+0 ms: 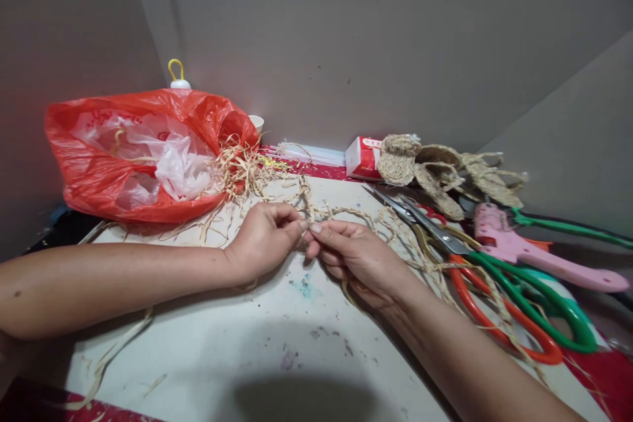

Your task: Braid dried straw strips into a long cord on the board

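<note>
My left hand [271,237] and my right hand [353,254] meet over the middle of the white board [237,343]. Both are closed in a pinch, fingertips nearly touching, on a braided straw cord [305,192]. One stretch of the cord stands up beyond my fingertips. More braid [356,213] runs off to the right behind my right hand, toward the scissors. The exact spot between my fingertips is partly hidden by the thumbs and fingers.
At the left lies an open red plastic bag [143,211] beside loose straw strips [247,168]. On the right are green-handled scissors [534,290], orange-handled scissors [524,336], a pink glue gun [544,254] and woven straw pieces [398,161]. A red-and-white box [363,158] stands near the wall.
</note>
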{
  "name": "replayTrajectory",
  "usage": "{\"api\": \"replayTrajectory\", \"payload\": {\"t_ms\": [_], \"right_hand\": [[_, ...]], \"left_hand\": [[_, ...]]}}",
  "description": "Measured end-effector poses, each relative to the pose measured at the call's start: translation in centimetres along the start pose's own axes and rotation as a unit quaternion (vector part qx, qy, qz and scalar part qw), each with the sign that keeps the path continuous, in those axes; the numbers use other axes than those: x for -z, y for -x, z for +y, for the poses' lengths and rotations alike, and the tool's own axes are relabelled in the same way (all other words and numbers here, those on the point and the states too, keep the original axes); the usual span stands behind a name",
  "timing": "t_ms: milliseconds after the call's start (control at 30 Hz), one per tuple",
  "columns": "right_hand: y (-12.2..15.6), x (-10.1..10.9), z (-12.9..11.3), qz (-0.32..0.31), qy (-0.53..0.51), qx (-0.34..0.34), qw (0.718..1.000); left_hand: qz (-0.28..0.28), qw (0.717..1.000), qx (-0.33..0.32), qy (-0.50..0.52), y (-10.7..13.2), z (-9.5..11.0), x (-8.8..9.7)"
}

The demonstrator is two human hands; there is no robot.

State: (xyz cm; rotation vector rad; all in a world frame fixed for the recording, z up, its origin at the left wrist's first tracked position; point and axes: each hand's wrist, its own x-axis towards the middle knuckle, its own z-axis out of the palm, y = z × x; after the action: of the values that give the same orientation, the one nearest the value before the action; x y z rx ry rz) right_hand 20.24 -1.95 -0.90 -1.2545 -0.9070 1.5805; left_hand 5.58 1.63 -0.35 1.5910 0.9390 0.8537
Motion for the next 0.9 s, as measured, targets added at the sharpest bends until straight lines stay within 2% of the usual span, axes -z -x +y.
{"api": "replayTrajectory", "payload": {"t_ms": [133,367,600,800,900], "right_hand": [[0.1,-0.1,0.2,-0.016,0.020,-0.001,1.000],[0.1,-0.3,0.6,0.009,0.038,0.026,0.999],[-0.1,-0.4,1.1,0.011,0.045,0.040,0.998],[0.1,-0.6,0.9,0.019,-0.006,0.023,1.000],[0.2,-0.7,0.8,0.025,-0.011,0.024,0.999]], "left_hand": [[-0.020,0.994,-0.051,-0.095,0.3,-0.6,0.4],[-0.045,0.962,-0.123,-0.241,0.9,-1.0,0.3],[-0.061,0.948,-0.093,-0.297,0.9,-0.3,0.0],[-0.071,0.945,-0.101,-0.301,0.9,-0.1,-0.7],[-0.086,0.949,-0.084,-0.291,0.8,0.5,-0.6]]}}
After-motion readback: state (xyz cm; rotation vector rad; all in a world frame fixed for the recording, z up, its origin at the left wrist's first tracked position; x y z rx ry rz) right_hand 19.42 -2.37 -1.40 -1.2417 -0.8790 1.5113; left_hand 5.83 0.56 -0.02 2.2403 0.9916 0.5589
